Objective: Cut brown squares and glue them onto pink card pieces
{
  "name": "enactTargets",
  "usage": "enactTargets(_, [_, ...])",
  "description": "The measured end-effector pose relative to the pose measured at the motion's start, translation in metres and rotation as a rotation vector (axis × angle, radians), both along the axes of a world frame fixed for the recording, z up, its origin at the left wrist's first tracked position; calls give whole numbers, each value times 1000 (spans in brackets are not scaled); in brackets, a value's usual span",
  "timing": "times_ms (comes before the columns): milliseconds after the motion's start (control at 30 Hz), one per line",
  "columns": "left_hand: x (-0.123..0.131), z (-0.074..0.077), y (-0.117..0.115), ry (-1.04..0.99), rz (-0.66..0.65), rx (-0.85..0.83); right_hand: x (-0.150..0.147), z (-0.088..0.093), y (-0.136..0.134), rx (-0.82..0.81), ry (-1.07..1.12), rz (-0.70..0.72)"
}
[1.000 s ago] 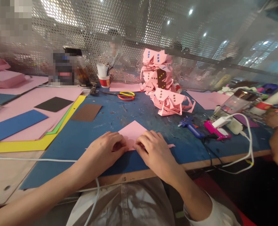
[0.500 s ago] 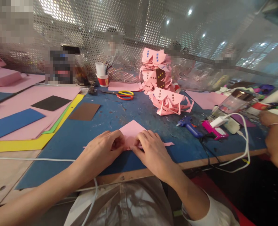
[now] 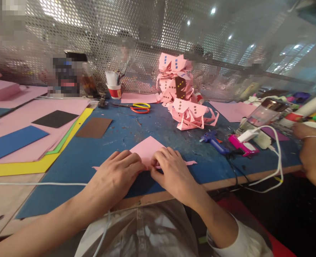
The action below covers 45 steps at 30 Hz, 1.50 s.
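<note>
A pink sheet of craft paper [image 3: 149,147] lies on the blue mat in front of me, its pointed corner facing away. My left hand [image 3: 120,171] is closed on its near left edge, the fingers curled over and the fingertips partly hidden. At the near edge, just to the right, my right hand [image 3: 171,169] pinches the paper between thumb and fingers. Thin pink strips [image 3: 191,163] stick out past both hands; how they join the sheet is hidden.
Pink paper pieces with square dots [image 3: 186,107] are stacked at the back. Scissors [image 3: 140,108], a brown sheet [image 3: 94,127] and coloured sheets [image 3: 18,167] lie to the left. To the right are a blue glue gun [image 3: 214,142], white cable [image 3: 281,157] and another person's arm [image 3: 314,157].
My left hand has turned over more, so its back shows and its fingers lie closer to the right hand. My right hand keeps its pinch. The view has shifted slightly.
</note>
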State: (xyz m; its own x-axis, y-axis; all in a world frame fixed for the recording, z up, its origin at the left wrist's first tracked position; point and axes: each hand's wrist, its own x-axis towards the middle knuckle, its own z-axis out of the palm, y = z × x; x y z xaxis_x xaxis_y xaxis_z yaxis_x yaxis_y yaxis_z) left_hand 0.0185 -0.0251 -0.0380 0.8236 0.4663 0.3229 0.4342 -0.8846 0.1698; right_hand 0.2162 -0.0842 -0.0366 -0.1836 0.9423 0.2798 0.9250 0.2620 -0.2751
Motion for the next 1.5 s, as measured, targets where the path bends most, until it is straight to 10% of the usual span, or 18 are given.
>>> enactTargets(1067, [-12,-16,-8,-62,-11,78,83,-9,-34,46,86,-218])
enactTargets(1500, [-11,-11,-6,-42,1,42,75,-2,-51,246,416,-25])
